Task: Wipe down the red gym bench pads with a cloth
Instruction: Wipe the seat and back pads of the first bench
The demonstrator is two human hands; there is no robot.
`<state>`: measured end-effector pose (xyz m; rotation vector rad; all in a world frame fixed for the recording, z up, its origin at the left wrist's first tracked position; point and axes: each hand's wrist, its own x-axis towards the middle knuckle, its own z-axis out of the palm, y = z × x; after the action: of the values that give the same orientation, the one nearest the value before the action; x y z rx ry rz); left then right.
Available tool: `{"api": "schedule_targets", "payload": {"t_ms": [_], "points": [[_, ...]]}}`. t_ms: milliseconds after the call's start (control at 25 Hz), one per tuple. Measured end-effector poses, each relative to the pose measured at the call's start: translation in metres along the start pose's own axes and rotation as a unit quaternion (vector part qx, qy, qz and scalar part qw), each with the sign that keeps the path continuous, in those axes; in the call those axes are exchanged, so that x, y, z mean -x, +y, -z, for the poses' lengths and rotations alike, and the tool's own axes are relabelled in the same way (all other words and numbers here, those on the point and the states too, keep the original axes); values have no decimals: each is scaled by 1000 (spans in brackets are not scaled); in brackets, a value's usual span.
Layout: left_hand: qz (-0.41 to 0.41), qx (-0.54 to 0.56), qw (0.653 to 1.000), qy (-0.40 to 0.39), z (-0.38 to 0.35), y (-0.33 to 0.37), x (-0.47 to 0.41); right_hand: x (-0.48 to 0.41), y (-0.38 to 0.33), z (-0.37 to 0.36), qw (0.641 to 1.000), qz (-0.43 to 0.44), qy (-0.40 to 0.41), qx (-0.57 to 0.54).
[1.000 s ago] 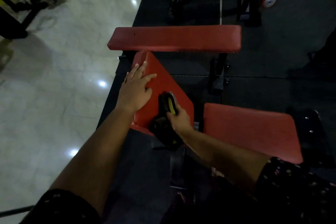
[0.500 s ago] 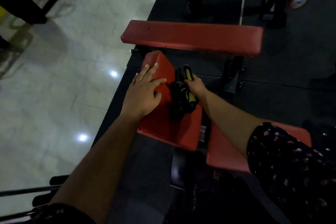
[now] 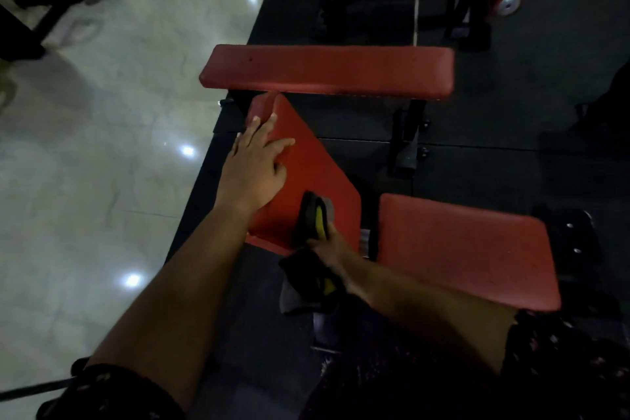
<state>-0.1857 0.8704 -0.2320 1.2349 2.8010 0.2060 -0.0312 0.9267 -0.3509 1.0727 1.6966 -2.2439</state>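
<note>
The right hand (image 3: 332,247) grips the black-and-yellow cloth (image 3: 315,216) on the near end of the angled red pad (image 3: 313,164); cloth trails beneath the wrist. The left hand (image 3: 254,170) presses flat, fingers straight, farther up.

black-and-yellow cloth (image 3: 317,222) bunched at the near edge of the tilted red pad (image 3: 306,164); red seat pad (image 3: 467,249) alongside.

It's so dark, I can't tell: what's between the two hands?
Only bare red pad lies between the left hand and the right hand gripping the cloth, in the head view.
</note>
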Motion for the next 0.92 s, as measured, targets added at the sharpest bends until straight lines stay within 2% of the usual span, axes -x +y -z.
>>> {"api": "schedule_targets", "payload": {"t_ms": [120, 280, 440, 560, 720, 800, 920], "points": [[-20, 0, 1000, 9, -1, -1, 2, 36, 31, -33, 997, -11, 58, 58], [-23, -15, 999, 17, -1, -1, 2, 39, 42, -30, 995, 9, 88, 38], [-29, -107, 993, -45, 2, 3, 0, -2, 36, 1, 988, 2, 118, 99], [-17, -132, 989, -67, 2, 7, -3, -33, 6, 32, 975, 50, 80, 200], [-3, -112, 993, -35, -2, 8, -4, -103, -57, 72, 958, 86, 60, 268], [0, -112, 993, -27, -4, 6, -4, -131, -74, 78, 957, 82, 52, 273], [1, -115, 993, -12, -7, 4, -2, -140, -73, 80, 972, 70, 37, 219]]}}
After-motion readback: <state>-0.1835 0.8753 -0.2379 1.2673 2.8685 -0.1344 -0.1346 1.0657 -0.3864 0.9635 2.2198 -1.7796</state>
